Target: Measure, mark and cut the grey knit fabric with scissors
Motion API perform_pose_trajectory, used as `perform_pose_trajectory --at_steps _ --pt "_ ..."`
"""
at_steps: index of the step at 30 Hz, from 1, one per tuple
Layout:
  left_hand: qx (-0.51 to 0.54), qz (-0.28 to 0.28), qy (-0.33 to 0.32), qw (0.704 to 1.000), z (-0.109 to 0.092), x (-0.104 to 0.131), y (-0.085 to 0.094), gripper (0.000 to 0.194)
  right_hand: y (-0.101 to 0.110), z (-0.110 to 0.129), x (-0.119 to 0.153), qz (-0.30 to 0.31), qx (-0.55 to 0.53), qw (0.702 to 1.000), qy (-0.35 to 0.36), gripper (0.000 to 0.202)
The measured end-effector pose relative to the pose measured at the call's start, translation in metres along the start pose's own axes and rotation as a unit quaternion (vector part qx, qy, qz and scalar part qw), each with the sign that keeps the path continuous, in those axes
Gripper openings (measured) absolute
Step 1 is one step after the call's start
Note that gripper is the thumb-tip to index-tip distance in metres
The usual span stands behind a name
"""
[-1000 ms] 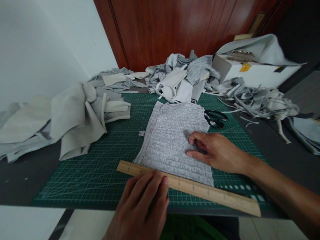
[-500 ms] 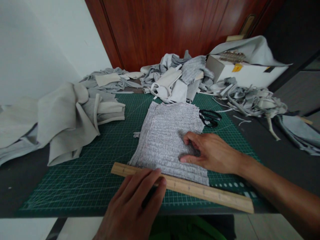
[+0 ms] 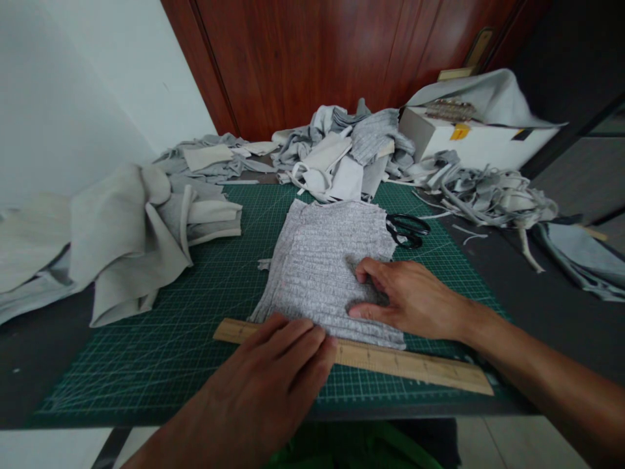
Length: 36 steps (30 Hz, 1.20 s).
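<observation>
Big green gridded cutting mat point(image 3: 166, 339), and mid-mat, reaching toward its near edge, there's a mottled grey ribbed knit piece point(image 3: 322, 260). The long pale wooden ruler point(image 3: 405, 363) lies across the knit's near end, right tip slanting toward the mat's near edge. Left hand point(image 3: 278, 365) is closer to it — fingers draped right over, can't tell if gripping. Right hand point(image 3: 410, 299) is beyond it, on the knit — thumb and forefinger spread, nothing visibly pinched

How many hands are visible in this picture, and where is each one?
2. The left hand lies across the wooden ruler at the near edge of the grey ribbed fabric; the right hand is at the fabric's right side.
</observation>
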<state>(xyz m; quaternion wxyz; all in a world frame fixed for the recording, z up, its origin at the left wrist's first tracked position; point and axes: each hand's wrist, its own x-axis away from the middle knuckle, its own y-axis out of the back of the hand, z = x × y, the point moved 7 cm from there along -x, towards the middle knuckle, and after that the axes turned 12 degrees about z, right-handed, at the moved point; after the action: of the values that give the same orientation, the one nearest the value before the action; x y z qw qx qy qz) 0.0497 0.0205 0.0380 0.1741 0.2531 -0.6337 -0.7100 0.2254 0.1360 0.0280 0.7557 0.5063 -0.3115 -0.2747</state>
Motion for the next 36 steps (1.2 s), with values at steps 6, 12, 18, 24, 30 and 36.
perform_pose_trajectory --at_steps 6,12,18,24,30,36 --pt "-0.002 0.013 -0.006 1.0 -0.001 -0.002 -0.003 0.039 0.0 0.0 0.001 -0.004 -0.001 1.0 0.002 0.052" --pt "0.018 -0.02 -0.008 1.0 -0.001 -0.006 0.003 0.038 0.002 0.001 0.0 -0.003 -0.004 1.0 0.004 0.05" --pt "0.021 -0.016 -0.014 1.0 -0.001 -0.01 0.007 0.035 0.002 0.001 0.001 -0.005 0.0 1.0 0.006 0.051" --pt "0.012 -0.034 -0.01 0.999 0.0 -0.013 0.01 0.035 0.001 0.001 0.001 -0.005 0.001 1.0 0.003 0.051" --pt "0.026 -0.026 -0.017 0.999 0.0 -0.014 0.006 0.032 0.001 0.001 0.001 -0.008 0.0 1.0 0.007 0.051" --pt "0.02 -0.052 0.015 0.998 -0.003 -0.006 0.002 0.036 0.001 0.0 0.001 -0.009 0.0 1.0 0.01 0.053"
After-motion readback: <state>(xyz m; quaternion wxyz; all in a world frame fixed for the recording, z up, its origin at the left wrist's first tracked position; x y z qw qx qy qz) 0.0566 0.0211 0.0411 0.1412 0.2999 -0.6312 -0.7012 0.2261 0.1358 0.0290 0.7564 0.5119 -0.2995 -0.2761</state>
